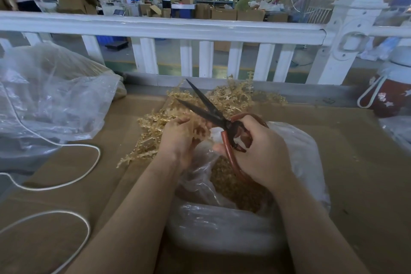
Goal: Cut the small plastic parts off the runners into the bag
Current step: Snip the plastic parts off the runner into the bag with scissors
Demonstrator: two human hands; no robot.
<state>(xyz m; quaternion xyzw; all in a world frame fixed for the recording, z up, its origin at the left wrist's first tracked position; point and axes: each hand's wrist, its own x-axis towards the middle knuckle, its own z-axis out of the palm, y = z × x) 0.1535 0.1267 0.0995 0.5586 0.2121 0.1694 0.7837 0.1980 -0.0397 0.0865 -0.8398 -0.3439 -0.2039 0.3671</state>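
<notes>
Over the open bag [222, 187] of cut parts, my left hand [178, 138] grips a runner [198, 128] while my right hand [260, 149] holds scissors [206, 109] blades apart; next, I judge, feed the runner between them.

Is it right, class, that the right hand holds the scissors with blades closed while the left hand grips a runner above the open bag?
Not quite. The head view shows the scissors with blades spread open, not closed. The rest stands: the right hand holds them, and the left hand grips a runner above the open bag.
</notes>
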